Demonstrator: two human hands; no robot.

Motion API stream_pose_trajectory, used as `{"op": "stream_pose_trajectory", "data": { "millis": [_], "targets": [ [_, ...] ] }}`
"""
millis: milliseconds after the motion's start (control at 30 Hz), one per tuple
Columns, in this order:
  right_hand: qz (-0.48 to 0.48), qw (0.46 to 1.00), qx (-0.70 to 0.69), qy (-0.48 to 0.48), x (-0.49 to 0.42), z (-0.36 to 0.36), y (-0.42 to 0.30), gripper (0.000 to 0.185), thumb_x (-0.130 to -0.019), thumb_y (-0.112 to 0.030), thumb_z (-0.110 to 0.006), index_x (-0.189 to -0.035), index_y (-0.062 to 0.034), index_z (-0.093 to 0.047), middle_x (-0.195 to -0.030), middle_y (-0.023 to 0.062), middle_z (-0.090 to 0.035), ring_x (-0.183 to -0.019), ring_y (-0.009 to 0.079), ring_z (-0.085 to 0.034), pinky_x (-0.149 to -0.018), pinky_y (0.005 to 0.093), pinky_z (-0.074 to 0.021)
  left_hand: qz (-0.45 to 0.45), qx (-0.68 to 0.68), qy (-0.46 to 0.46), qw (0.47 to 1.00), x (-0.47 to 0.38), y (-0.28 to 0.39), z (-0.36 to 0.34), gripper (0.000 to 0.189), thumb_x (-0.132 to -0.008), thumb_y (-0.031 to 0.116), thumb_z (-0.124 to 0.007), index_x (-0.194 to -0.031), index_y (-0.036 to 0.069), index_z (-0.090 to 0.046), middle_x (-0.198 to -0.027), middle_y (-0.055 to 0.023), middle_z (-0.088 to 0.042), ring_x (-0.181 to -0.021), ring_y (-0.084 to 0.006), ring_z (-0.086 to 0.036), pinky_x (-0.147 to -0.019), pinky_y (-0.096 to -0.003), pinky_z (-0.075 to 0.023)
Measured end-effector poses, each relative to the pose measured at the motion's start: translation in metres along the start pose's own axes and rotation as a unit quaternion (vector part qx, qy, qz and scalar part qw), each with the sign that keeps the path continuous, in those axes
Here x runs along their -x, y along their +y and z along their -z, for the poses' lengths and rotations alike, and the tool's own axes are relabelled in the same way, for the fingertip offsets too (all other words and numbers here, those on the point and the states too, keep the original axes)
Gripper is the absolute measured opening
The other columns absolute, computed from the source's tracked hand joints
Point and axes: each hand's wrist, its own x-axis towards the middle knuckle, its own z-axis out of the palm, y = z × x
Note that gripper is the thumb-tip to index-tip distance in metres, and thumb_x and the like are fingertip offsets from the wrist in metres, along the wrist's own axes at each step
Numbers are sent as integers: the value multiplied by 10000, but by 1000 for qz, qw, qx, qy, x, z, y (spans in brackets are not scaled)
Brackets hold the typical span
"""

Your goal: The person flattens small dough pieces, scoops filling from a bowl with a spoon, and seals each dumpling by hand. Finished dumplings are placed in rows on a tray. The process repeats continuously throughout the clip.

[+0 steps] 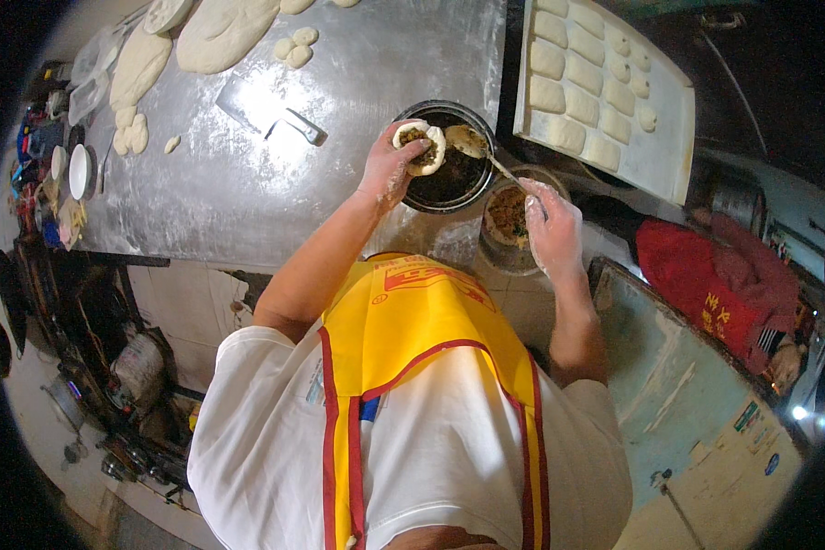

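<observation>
Cupped in my left hand [386, 168] is a round dough wrapper [437, 159] with dark chopped filling [419, 146] inside; my thumb presses on the filling. My right hand [553, 223] grips the handle of a metal spoon [502, 167], whose bowl end carries some filling. Both the wrapper and the spoon's end are over a dark round basin [447, 199] of dark filling at the worktable's edge. Below and right of it, close to my right hand, stands a clear tub [489, 240] holding a brown crumbly filling [510, 214].
A metal worktable [247, 185] bears large dough slabs [220, 41], small dough balls [299, 48] and a dough scraper [302, 125]. At upper right, a tray [667, 161] holds rows of shaped dough pieces [583, 74]. White bowls [80, 170] sit at left. A person in a red apron [680, 275] is at right.
</observation>
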Motion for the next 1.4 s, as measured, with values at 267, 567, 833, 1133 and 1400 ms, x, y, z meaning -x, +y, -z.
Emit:
{"op": "stream_pose_trajectory", "data": {
  "millis": [267, 567, 833, 1133, 1400],
  "targets": [
    [-160, 980, 7, -117, -19, -67, 53, 226, -903, -106, -540, -1084, -17, -642, -984, 218, -668, -898, 390, -639, -830, 453, -495, 47, 47, -62, 996, 7, 9, -3, 353, -871, -16, -629, -1204, 1, -517, -1105, -110, -610, -978, -214, -632, -865, -357, -560],
    [-229, 871, -425, -92, -68, -84, 24, 267, -894, -97, -642, -1138, 13, -641, -1081, 132, -665, -893, 208, -663, -750, 304, -553, 91, 101, -86, 987, 17, 15, -13, 288, -960, 159, -562, -1204, 8, -539, -1140, -100, -616, -1047, -209, -619, -902, -353, -545],
    [-203, 920, -314, -121, -80, -97, 30, 172, -876, -34, -628, -1031, 25, -673, -881, 93, -687, -745, 139, -655, -696, 271, -551, 70, 0, -80, 994, 19, 9, -9, 295, -954, 117, -566, -1231, 19, -540, -1129, -94, -617, -1022, -192, -620, -896, -334, -541],
    [-182, 890, -399, -127, -78, -100, 35, 166, -858, -35, -642, -1017, 8, -662, -865, 78, -673, -769, 129, -634, -664, 261, -516, -1, -152, -80, 985, 16, -1, -5, 294, -927, 113, -603, -1207, 24, -585, -1107, -57, -626, -975, -125, -584, -880, -263, -477],
    [-157, 912, -355, -130, -79, -97, 33, 151, -864, -79, -659, -983, 15, -665, -953, 89, -664, -799, 166, -637, -745, 318, -527, -22, -243, -73, 967, 13, -3, -2, 363, -943, 136, -606, -1263, -7, -512, -1127, -97, -610, -995, -167, -615, -872, -307, -529]
  ]
}}
